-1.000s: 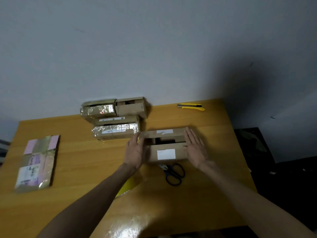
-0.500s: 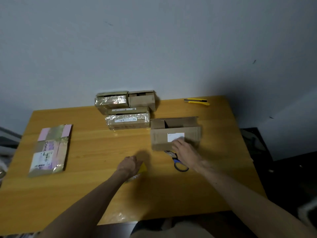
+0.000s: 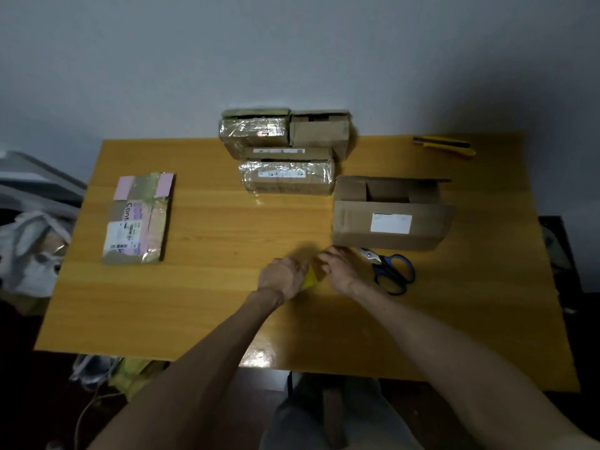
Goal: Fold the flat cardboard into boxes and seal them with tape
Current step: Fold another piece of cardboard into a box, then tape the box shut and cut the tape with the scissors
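An open brown cardboard box with a white label stands on the wooden table, its top flaps up. Just in front of its left corner, my left hand grips a yellow tape roll, mostly hidden between my hands. My right hand is curled at the roll's right side, fingers pinching at it. A flat folded cardboard with pink patches and a shipping label lies at the table's left.
Three taped or folded boxes are stacked at the back centre against the wall. Blue-handled scissors lie right of my right hand. A yellow utility knife lies at the back right. Bags sit on the floor at left.
Both hands left the open box. My left hand took hold of the yellow tape roll, and my right hand moved from the box front to the roll.
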